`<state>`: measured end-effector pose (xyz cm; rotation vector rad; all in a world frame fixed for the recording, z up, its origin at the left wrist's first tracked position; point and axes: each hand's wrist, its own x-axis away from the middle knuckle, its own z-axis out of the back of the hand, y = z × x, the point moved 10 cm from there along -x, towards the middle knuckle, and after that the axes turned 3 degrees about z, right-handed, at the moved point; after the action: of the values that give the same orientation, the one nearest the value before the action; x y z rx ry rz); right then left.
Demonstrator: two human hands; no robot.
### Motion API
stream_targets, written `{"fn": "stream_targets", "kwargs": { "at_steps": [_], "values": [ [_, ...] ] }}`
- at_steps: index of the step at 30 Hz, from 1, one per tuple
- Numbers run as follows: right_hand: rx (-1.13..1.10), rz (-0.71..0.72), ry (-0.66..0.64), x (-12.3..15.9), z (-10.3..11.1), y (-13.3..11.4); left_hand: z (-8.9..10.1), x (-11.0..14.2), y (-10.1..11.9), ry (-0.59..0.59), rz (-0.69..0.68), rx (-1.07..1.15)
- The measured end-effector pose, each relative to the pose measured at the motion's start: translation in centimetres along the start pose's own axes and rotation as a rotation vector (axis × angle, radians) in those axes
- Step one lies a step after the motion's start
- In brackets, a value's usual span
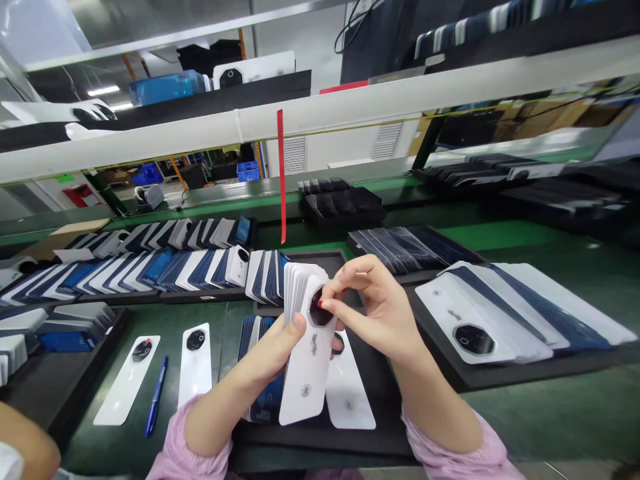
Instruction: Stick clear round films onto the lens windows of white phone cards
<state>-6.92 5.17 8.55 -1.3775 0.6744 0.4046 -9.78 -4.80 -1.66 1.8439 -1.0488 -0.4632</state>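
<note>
My left hand (277, 343) is closed around a fanned stack of white phone back covers (306, 380), held tilted upright in front of me. The front cover has a dark round camera window near its top and dark printed marks below. At that window my right hand (377, 310) pinches a small red tab (320, 303) between thumb and forefinger; whether it sticks to the window I cannot tell. Just behind the held stack, another white back cover (353, 400) lies on a black tray. A row of blue and white covers (267, 400) is partly hidden by my left forearm.
Two single white covers, one (123, 383) with a red mark on its window, lie left beside a blue pen (157, 397). Spread covers (500, 313) fill a tray on the right. Packed rows (190, 270) stand behind. Another person's arm (25, 440) enters lower left.
</note>
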Motion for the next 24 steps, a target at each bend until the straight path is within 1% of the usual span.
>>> {"fn": "stream_targets", "kwargs": {
  "at_steps": [3, 6, 7, 11, 15, 19, 24],
  "values": [
    [0.032, 0.011, -0.034, 0.1, -0.6, -0.1, 0.3, 0.2, 0.4, 0.021, -0.044, -0.115],
    [0.085, 0.024, -0.026, 0.1, -0.6, -0.3, 1.1, 0.1, 0.1, 0.072, -0.025, -0.179],
    [0.094, 0.019, -0.026, 0.1, -0.6, -0.3, 1.2, 0.1, 0.0, 0.072, -0.022, -0.197],
    [0.104, -0.029, -0.021, 0.0, -0.5, 0.0, 0.5, 0.1, 0.1, 0.027, -0.016, -0.227],
    [0.110, -0.073, -0.026, 0.1, -0.5, 0.5, 0.2, 0.3, 0.6, 0.061, -0.015, -0.233],
    [0.151, -0.092, -0.027, 0.2, -0.6, 0.7, -0.3, 0.4, 1.6, 0.062, -0.075, -0.302],
    [0.226, -0.073, -0.023, 0.2, -0.7, 0.8, -0.1, 0.7, 3.1, 0.117, -0.187, -0.538]
  ]
}}
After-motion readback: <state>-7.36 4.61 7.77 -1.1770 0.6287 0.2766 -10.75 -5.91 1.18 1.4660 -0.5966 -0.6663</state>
